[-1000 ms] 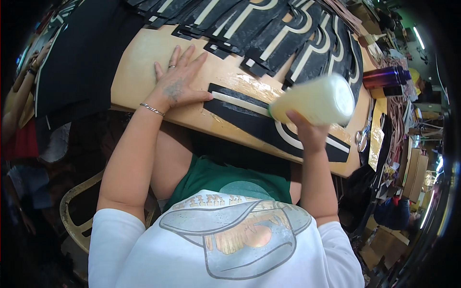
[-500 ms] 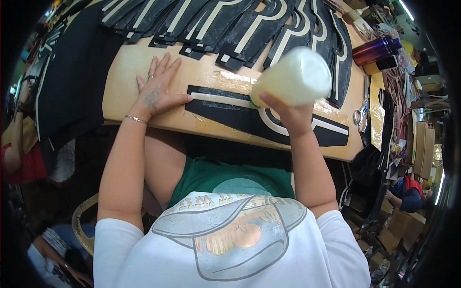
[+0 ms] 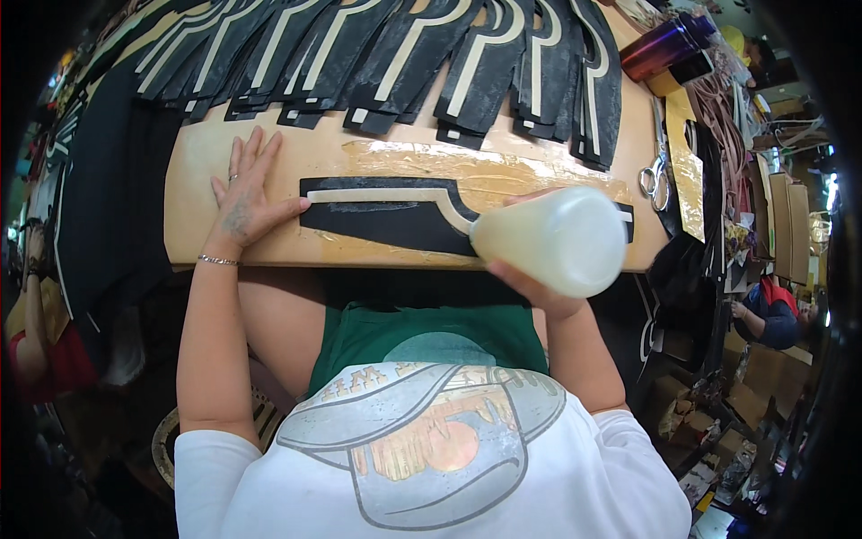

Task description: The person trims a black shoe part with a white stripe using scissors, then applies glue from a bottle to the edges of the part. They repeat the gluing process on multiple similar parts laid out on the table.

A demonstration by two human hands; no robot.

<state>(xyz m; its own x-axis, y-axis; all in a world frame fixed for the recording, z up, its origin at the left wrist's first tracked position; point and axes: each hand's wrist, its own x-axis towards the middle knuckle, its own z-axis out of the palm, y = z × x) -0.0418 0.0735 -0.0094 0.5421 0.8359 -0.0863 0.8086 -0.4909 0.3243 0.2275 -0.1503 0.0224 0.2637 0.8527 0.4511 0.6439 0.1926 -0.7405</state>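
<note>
Black with a cream stripe, the long cut piece (image 3: 395,216) lies along the near edge of the surface (image 3: 193,157), on a shiny patch of glue. The right hand (image 3: 530,278) is closed around a translucent bottle (image 3: 552,238), tipped so its nozzle end points at the piece's right part; the tip itself is hidden. The left hand (image 3: 247,202) lies flat and open on the surface, fingers spread, holding nothing, thumb just at the piece's left end. This looks like the gluing step. A next move would call for a steady squeeze along the stripe while the left hand pins the piece. A row of finished pieces (image 3: 404,63) lines the far edge; scissors (image 3: 654,175) lie near the right edge.
</note>
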